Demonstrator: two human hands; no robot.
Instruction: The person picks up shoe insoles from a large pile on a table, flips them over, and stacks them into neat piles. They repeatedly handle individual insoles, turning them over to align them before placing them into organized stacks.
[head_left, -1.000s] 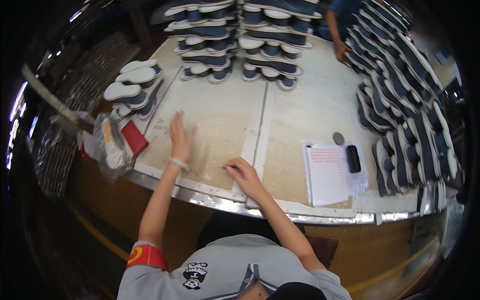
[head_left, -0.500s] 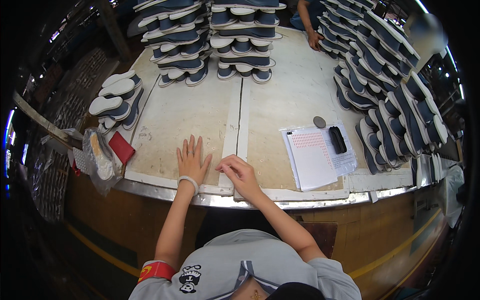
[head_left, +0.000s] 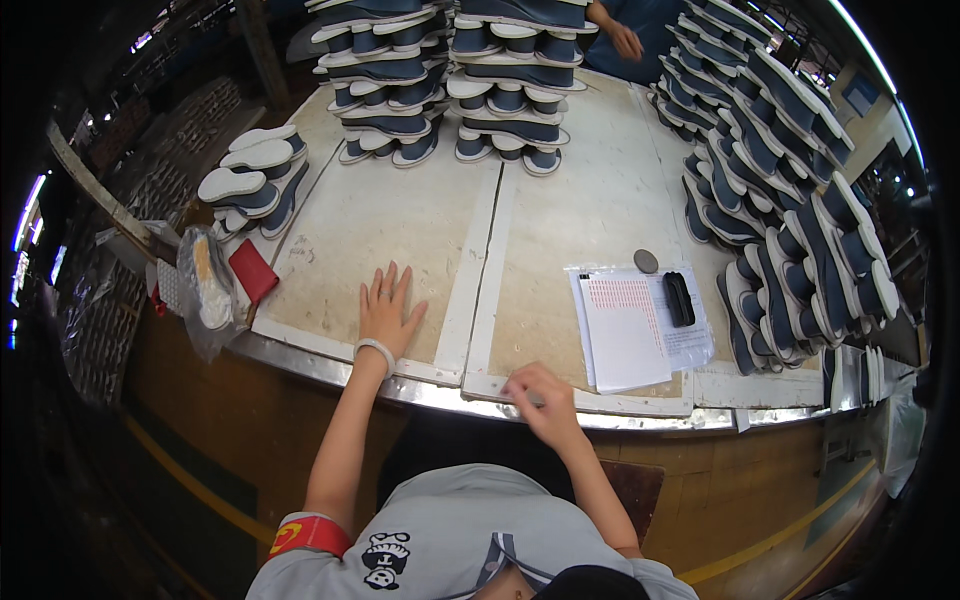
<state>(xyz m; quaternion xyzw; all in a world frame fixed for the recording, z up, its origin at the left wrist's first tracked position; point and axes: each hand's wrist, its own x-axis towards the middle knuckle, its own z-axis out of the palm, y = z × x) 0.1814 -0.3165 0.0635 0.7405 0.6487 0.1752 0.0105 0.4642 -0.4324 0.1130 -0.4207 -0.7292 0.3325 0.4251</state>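
Note:
My left hand (head_left: 388,318) lies flat on the worn, pale tabletop (head_left: 420,235), fingers spread and holding nothing. It wears a ring and a light bracelet (head_left: 376,352). My right hand (head_left: 546,402) is raised at the table's front edge, its fingers curled in toward the thumb. I make out nothing in its grip, and its fingertips are slightly blurred. Beyond this hand, to the right, are white papers (head_left: 625,335) with rows of red print, over a clear plastic sleeve. A black oblong object (head_left: 678,299) rests on the sheets, and a grey round disc (head_left: 646,261) sits just behind them.
Tall stacks of navy-and-white shoe soles stand at the back (head_left: 515,75) and along the right (head_left: 790,190). A smaller pile (head_left: 255,185) is at the left, near a red wallet-like item (head_left: 253,271) and a plastic-wrapped sole (head_left: 210,285). Another person's hand (head_left: 626,42) shows behind.
My right hand has moved right and back toward me, from the tabletop to the front edge. My left hand stays flat. The other person's hand has lifted off the table. The view has shifted slightly.

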